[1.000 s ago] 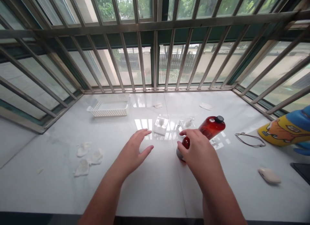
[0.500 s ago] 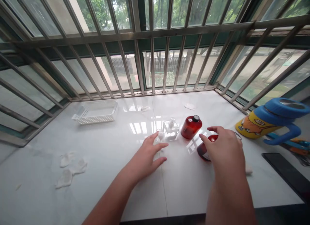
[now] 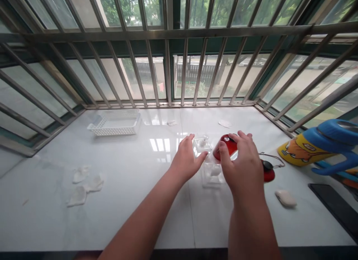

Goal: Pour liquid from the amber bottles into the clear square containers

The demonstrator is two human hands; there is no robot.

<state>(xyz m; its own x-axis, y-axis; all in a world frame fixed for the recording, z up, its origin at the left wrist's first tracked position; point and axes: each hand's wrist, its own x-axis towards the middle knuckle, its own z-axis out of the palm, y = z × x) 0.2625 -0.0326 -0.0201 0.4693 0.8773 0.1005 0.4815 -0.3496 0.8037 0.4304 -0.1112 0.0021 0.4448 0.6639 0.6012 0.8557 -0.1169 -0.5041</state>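
On the white stone ledge point(image 3: 117, 215) by the window bars point(image 3: 184, 66), two bare hands are working close together but not touching. The right hand point(image 3: 240, 166) is clamping down on a red bottle point(image 3: 223, 150), with its fingers curling over the bottle, which is leaning over with its black cap pointing up. Just past the right hand, a second red thing point(image 3: 269, 176) with a black knob is poking out, but I can't tell what it is. The left hand point(image 3: 186, 159) is open with its fingers spread, and it is reaching beside a small clear box point(image 3: 200, 144) with white fluff inside. I can't tell if it is touching the box. Another clear box point(image 3: 212, 176) is sitting just under the two hands. A white basket point(image 3: 114, 124) is sitting far to the left, and some soft white pads point(image 3: 84, 185) are lying near it. A yellow and blue cup point(image 3: 307, 148) is lying to the right.
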